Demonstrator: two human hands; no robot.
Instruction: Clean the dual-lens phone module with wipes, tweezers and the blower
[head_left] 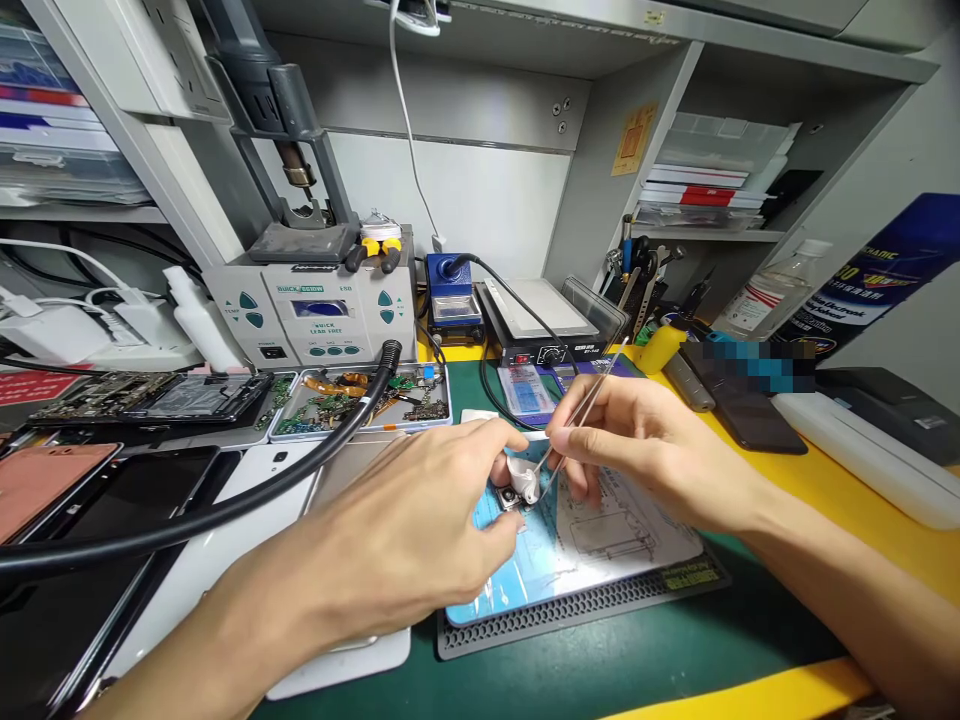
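Note:
My left hand [420, 530] rests on the bench with fingers curled, pinching a small white part [521, 478] against a little metal component [510, 498]. My right hand [645, 450] is closed on a pair of metal tweezers [589, 400], whose tips reach down to that white part. Both hands work over a phone back with a light blue film [525, 560], which lies on a dark ribbed work mat [585, 610].
A thick black hose [225, 510] crosses the left side over several phones [45, 480]. Behind stand a hot-air rework station [315, 310], trays of parts [360, 400], a blue soldering unit [452, 295], a heating plate [536, 315], a tool holder [637, 280] and a clear bottle [772, 290].

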